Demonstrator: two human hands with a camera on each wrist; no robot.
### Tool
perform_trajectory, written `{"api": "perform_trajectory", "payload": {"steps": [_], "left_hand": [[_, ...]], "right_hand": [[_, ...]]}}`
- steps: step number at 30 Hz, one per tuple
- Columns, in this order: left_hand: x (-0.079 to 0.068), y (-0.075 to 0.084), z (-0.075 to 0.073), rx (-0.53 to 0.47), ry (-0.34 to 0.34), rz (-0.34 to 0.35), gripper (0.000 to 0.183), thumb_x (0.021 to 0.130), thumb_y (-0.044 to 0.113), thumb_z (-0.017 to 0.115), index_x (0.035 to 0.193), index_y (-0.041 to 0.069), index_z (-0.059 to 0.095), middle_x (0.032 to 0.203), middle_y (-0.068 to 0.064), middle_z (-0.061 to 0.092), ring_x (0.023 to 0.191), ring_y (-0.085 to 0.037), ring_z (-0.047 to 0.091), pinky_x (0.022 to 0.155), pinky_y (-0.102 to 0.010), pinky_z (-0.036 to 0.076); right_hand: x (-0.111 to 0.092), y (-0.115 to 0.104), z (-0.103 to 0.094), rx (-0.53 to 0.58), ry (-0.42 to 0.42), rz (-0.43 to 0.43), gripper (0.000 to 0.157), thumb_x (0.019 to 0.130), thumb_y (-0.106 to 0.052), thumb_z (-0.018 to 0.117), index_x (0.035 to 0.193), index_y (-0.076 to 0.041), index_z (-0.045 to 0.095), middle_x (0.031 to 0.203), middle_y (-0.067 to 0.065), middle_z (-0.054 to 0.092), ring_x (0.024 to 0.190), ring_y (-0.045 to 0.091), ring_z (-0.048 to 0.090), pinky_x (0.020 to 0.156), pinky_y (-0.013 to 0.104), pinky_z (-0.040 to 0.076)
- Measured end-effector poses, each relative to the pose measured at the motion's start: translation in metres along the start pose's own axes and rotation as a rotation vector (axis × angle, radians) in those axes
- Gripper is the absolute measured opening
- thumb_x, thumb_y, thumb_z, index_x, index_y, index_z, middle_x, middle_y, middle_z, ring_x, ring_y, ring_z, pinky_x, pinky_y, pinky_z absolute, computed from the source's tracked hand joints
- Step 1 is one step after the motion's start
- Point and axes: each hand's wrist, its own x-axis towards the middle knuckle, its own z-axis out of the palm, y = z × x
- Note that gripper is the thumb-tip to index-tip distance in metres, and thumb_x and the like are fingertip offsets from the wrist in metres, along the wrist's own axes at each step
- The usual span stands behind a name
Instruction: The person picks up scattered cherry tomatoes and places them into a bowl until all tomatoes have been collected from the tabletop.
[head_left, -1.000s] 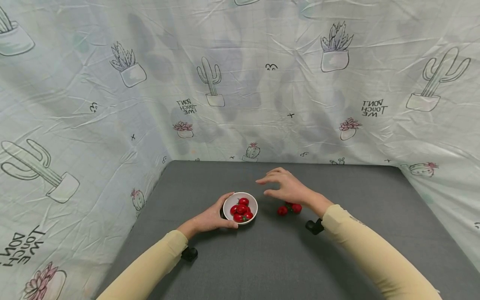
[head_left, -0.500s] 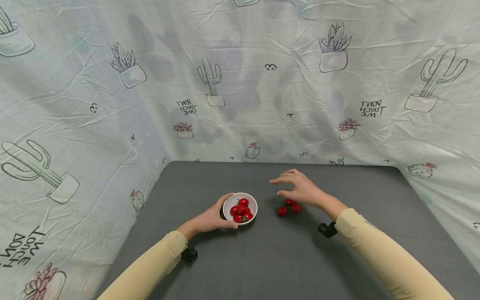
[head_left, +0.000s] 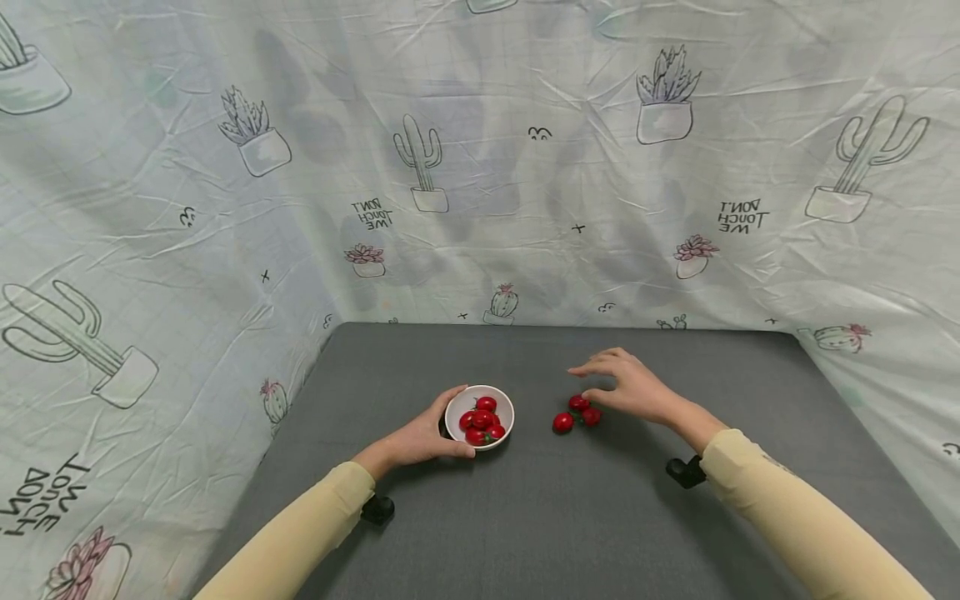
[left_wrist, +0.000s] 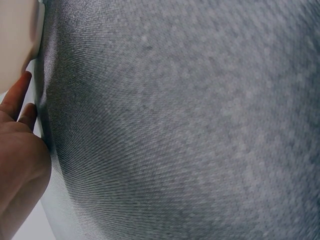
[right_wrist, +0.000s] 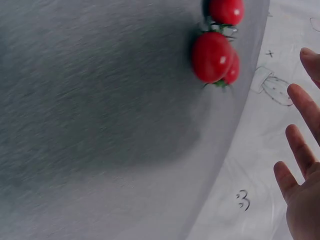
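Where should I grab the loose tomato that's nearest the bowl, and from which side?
Probably pinch that tomato by its rounded sides, coming from above with the right hand: the side facing the bowl is open, while the other two tomatoes crowd its opposite side.

"How is the left hand set?"
"Thumb and fingers parted in a curve, though some fingers are hidden, their bend uncertain."
"And the right hand?"
"Hovering, fingers loosely bent, thumb apart, forearm extended forward."
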Motion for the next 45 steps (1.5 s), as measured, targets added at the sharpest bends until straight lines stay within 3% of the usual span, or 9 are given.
{"api": "perform_trajectory", "payload": {"steps": [17,30,45], "left_hand": [[0.0,0.0,0.0,-0.005,-0.003,-0.002,0.107,0.08,0.041,0.089,0.162,0.031,0.021,0.16,0.0,0.031,0.145,-0.021,0.033,0.115,-0.051,0.029],[-0.001,0.0,0.001,-0.007,-0.005,0.001,0.106,0.08,0.039,0.089,0.162,0.03,0.02,0.16,0.0,0.031,0.144,-0.02,0.033,0.115,-0.05,0.029],[-0.003,-0.002,-0.001,-0.018,-0.015,-0.001,0.105,0.081,0.04,0.088,0.162,0.032,0.02,0.16,0.0,0.031,0.144,-0.021,0.033,0.114,-0.052,0.029]], "right_hand": [[-0.026,0.018,0.01,-0.038,0.002,-0.037,0.029,0.091,-0.02,0.08,0.12,-0.017,0.077,0.124,0.001,0.068,0.126,0.035,0.05,0.1,0.064,0.039],[-0.032,0.027,0.02,-0.033,-0.024,-0.018,0.026,0.09,-0.024,0.081,0.116,-0.024,0.078,0.121,-0.003,0.069,0.122,0.032,0.052,0.098,0.063,0.039],[-0.034,0.023,0.027,-0.082,-0.02,-0.01,0.026,0.088,-0.021,0.082,0.114,-0.025,0.079,0.118,-0.003,0.069,0.121,0.033,0.052,0.098,0.063,0.04]]}}
